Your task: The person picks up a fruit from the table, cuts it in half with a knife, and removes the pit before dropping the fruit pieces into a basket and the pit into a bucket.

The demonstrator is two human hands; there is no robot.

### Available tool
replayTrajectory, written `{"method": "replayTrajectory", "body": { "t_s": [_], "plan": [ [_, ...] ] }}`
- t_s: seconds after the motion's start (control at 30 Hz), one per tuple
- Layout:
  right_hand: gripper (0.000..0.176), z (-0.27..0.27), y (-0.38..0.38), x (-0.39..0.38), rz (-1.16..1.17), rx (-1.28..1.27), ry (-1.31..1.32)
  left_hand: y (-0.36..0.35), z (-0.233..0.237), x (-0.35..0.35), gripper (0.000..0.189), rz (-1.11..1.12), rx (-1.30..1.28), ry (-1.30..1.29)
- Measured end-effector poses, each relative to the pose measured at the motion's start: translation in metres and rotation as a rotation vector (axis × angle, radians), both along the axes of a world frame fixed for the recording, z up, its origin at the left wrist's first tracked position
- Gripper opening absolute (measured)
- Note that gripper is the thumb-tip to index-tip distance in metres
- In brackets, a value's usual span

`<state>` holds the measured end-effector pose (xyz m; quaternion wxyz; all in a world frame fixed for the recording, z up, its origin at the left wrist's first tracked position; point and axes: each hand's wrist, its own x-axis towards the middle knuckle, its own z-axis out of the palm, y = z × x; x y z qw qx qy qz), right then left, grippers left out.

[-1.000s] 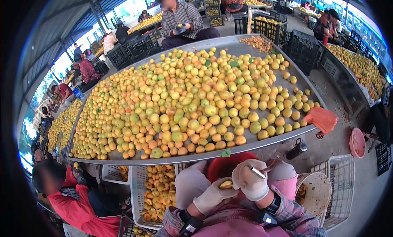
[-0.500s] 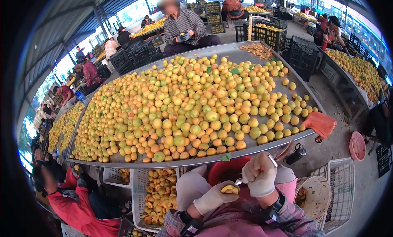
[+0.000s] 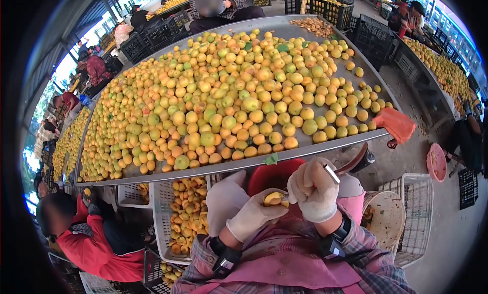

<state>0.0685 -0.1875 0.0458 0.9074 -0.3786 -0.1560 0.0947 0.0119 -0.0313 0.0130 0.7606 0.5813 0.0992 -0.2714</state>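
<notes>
My gloved left hand [image 3: 251, 215] is closed around an apricot [image 3: 274, 198] whose cut yellow flesh faces up. Beside it, my gloved right hand [image 3: 314, 190] grips a small hand tool [image 3: 331, 173] with a pale handle; the handle's end sticks out above the fist. The tool's metal tip is at the apricot, largely hidden between the hands. Below the hands is a red bucket [image 3: 259, 178], partly covered by them. Just beyond, the metal sorting table [image 3: 325, 147] carries a wide heap of whole apricots [image 3: 203, 106].
A white crate [image 3: 161, 218] of cut apricots stands left of my legs. To the right are a stained bucket [image 3: 389, 218], a white basket [image 3: 424, 212] and a pink basin [image 3: 436, 162]. An orange bag [image 3: 395, 124] hangs at the table corner. A co-worker in red [image 3: 96, 248] sits at left.
The view has tipped downward, so the table appears higher. My hands have come closer together, and the tool's tip, visible before beside the apricot, is now against it.
</notes>
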Motion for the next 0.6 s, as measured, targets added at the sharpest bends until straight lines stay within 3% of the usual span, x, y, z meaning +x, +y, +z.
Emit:
{"method": "replayTrajectory", "body": {
  "t_s": [0.03, 0.07, 0.1, 0.17, 0.2, 0.27, 0.3, 0.37, 0.4, 0.5, 0.57, 0.6],
  "plan": [
    [0.022, 0.000, 0.002, 0.001, 0.038, 0.109, 0.093, 0.001, -0.005, 0.002, 0.035, -0.010, 0.024, -0.037],
    [0.040, -0.004, 0.001, 0.005, 0.035, 0.030, 0.050, 0.000, -0.007, 0.002, 0.037, -0.017, 0.022, -0.058],
    [0.040, -0.005, 0.002, 0.004, 0.039, 0.028, 0.052, -0.001, -0.007, 0.002, 0.037, -0.014, 0.021, -0.056],
    [0.020, -0.007, 0.006, 0.002, 0.052, 0.152, 0.111, -0.002, -0.006, 0.004, 0.041, -0.036, 0.153, -0.189],
    [0.020, -0.006, 0.006, 0.003, 0.056, 0.152, 0.112, -0.002, -0.007, 0.004, 0.041, -0.032, 0.153, -0.188],
    [0.037, -0.003, 0.005, 0.004, 0.009, -0.038, 0.006, -0.001, -0.009, 0.004, 0.039, -0.034, 0.140, -0.185],
    [0.037, -0.002, 0.005, 0.006, 0.012, -0.038, 0.005, -0.001, -0.008, 0.005, 0.039, -0.031, 0.141, -0.185],
    [0.038, 0.002, 0.004, 0.009, -0.069, -0.320, -0.314, -0.001, -0.005, 0.006, 0.036, -0.053, 0.193, -0.186],
    [0.038, 0.002, 0.005, 0.008, -0.067, -0.319, -0.315, -0.001, -0.007, 0.006, 0.036, -0.050, 0.194, -0.186],
    [0.032, -0.006, 0.007, 0.006, -0.044, -0.281, -0.208, -0.003, -0.014, 0.005, 0.035, -0.028, 0.268, -0.303],
    [0.021, -0.021, 0.004, 0.013, -0.229, -0.727, -0.637, -0.004, -0.015, 0.004, 0.038, -0.020, 0.355, -0.336],
    [0.007, -0.011, -0.005, 0.009, -0.174, -0.816, -0.683, -0.004, -0.012, 0.003, 0.038, -0.016, 0.359, -0.339]
  ]
}}
